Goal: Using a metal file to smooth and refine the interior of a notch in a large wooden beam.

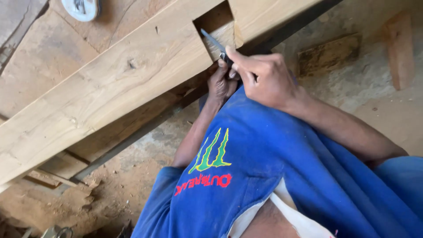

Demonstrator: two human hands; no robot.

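Head view, looking down past a blue garment [282, 176] at a long pale wooden beam [110, 88] that runs diagonally from lower left to upper right. A square notch [216, 28] is cut into the beam's near edge, dark inside. Right hand [264, 79] is clenched around the handle of a chisel [213, 42], forefinger stretched along the top; only the narrow metal blade shows, its tip lying inside the notch against the cut wood. The handle is hidden in the fist. Left hand [221, 83] sits just below and behind the right one, under the beam's edge, fingers curled; it touches the tool's lower part or the beam, cannot tell which, and its grip is not clear because the right hand covers it. Both forearms are bare. A second, darker plank [132, 121] lies beneath the beam, partly in shadow. Top left, a white rounded object [81, 8] is cut off by the frame edge and cannot be identified. Dusty ground [132, 185] with wood scraps [401, 48] lies beyond. Something metallic at bottom left is too cropped to name.
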